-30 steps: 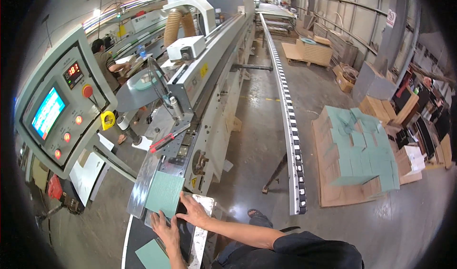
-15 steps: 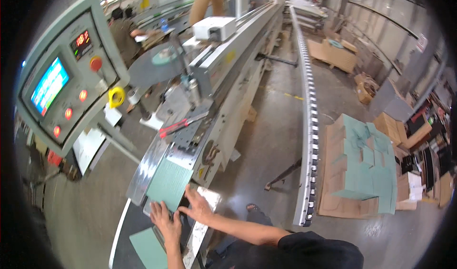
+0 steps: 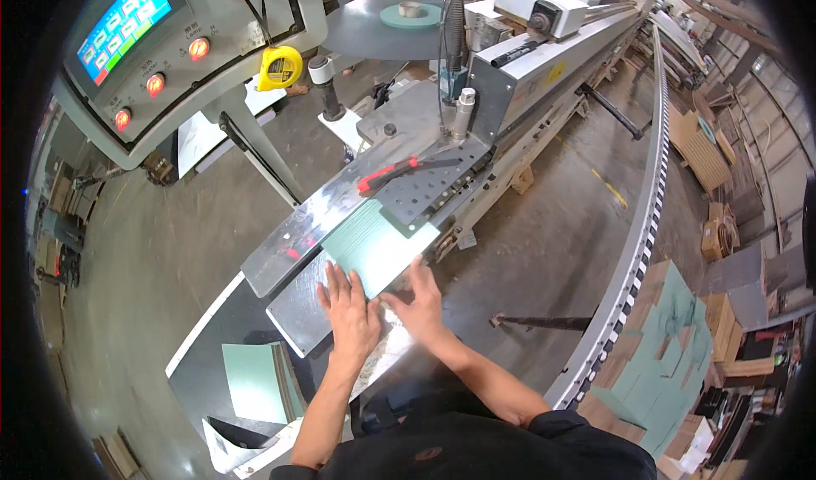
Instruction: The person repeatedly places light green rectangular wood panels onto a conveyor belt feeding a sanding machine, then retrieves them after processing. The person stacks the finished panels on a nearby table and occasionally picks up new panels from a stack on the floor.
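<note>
A pale green rectangular panel (image 3: pixel 374 249) lies flat on the machine's metal infeed bed, its far end against the perforated dark plate (image 3: pixel 433 183). My left hand (image 3: pixel 350 314) rests on the panel's near edge with fingers stretched out. At the near right corner my right hand (image 3: pixel 418 306) touches the edge, thumb and forefinger apart. Beyond the panel, a red-and-black utility knife (image 3: pixel 391 174) lies on the plate. A small stack of green panels (image 3: pixel 255 382) sits on the dark table to the left of my left forearm.
A control panel with a lit screen (image 3: pixel 127 25) stands at upper left, a yellow tape measure (image 3: pixel 280 68) hanging from it. The long machine body (image 3: pixel 544 89) runs away to the upper right. A roller rail (image 3: pixel 650 217) and stacked green sheets (image 3: pixel 671 352) are on the right.
The green panel and both my hands have moved forward along the bed, bringing the panel up to the perforated plate. My view has shifted, showing the stack at left more fully.
</note>
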### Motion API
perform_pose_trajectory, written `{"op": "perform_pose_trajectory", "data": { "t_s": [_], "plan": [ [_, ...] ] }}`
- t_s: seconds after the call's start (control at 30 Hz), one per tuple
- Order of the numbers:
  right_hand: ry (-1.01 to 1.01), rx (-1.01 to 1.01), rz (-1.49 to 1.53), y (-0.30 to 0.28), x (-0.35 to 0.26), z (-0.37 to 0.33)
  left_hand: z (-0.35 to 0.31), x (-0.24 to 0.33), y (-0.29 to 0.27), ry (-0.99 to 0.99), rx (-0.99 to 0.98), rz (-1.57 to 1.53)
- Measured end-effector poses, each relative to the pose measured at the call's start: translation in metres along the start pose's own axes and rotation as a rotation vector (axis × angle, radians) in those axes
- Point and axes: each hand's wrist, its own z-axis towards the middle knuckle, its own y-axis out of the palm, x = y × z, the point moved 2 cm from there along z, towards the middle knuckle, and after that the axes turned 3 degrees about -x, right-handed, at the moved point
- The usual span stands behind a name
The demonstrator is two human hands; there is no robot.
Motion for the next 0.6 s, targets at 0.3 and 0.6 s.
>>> {"op": "perform_pose_trajectory", "data": {
  "t_s": [0.3,0.6],
  "plan": [
    [0.007,0.084,0.042,-0.072,0.053,0.076,0.085,0.073,0.046,0.019,0.019,-0.035],
    [0.064,0.063,-0.034,-0.138,0.112,0.137,0.155,0.13,0.102,0.048,0.105,-0.206]
  ]
}}
